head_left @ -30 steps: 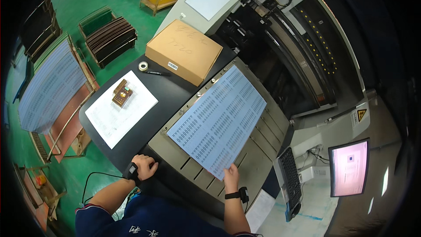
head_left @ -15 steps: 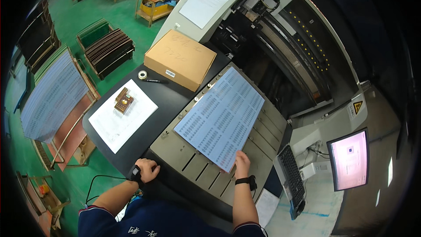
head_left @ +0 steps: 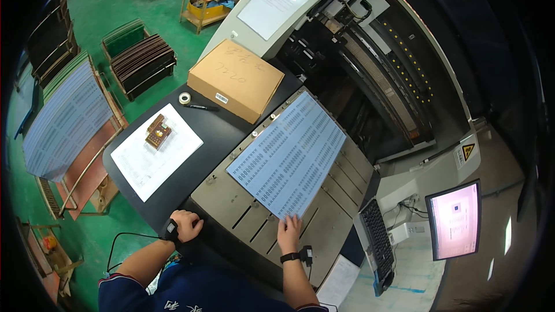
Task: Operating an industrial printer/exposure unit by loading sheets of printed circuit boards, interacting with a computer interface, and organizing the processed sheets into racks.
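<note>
A blue printed sheet-like panel (head_left: 289,153) with rows of dark marks lies flat on the slotted grey machine bed (head_left: 228,202). My right hand (head_left: 289,236) is at the panel's near corner, its fingertips stretched out against the edge rather than wrapped round it. Beside the black table's front edge, my left hand (head_left: 187,226) rests with curled fingers and nothing seen in them. Each wrist wears a black strapped device. On the black tabletop, a small brown-and-gold block-like piece (head_left: 158,132) sits on a white paper sheet (head_left: 136,164).
A cardboard box (head_left: 234,80), a tape roll (head_left: 184,99) and a black marker (head_left: 202,107) are on the table. The machine's dark opening (head_left: 352,101) lies beyond the bed. A keyboard (head_left: 378,242) and monitor (head_left: 455,219) stand right; racks of panels (head_left: 69,121) stand left.
My right hand has moved left along the panel's near end, and its closed fingers have straightened. The panel now lies slightly differently on the bed. My left hand stays by the table edge.
</note>
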Demonstrator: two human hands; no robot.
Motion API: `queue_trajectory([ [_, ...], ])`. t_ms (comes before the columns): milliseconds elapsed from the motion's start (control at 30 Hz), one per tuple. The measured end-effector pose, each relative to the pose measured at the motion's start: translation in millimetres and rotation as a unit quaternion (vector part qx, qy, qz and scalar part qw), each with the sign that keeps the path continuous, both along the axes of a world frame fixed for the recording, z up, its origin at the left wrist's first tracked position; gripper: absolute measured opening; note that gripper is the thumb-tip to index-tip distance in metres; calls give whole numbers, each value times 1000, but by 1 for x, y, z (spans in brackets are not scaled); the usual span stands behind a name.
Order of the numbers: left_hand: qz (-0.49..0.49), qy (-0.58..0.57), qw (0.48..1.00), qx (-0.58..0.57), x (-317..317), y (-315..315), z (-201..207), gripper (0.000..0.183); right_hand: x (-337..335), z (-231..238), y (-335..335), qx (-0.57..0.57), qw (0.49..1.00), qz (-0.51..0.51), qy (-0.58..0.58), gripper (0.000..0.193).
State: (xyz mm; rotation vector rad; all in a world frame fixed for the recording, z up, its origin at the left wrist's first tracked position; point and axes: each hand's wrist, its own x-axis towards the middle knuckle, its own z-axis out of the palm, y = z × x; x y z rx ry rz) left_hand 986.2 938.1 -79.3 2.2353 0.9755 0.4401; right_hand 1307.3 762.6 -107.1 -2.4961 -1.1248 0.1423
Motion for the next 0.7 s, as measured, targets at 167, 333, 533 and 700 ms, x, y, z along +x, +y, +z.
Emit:
queue_trajectory([
  [167,-3,18,1000,-20,-2,0,1,22,4,7,-2,-31,998,44,-24,42],
  [333,-7,26,1000,-7,-2,-1,-3,21,26,27,1,-86,990,97,62,46],
  [533,-14,16,1000,-15,-4,-1,-3,22,-33,8,-34,4,1000,13,14,47],
  [700,-34,10,999,-15,-4,1,-5,23,-87,-10,-62,-30,995,9,-91,52],
])
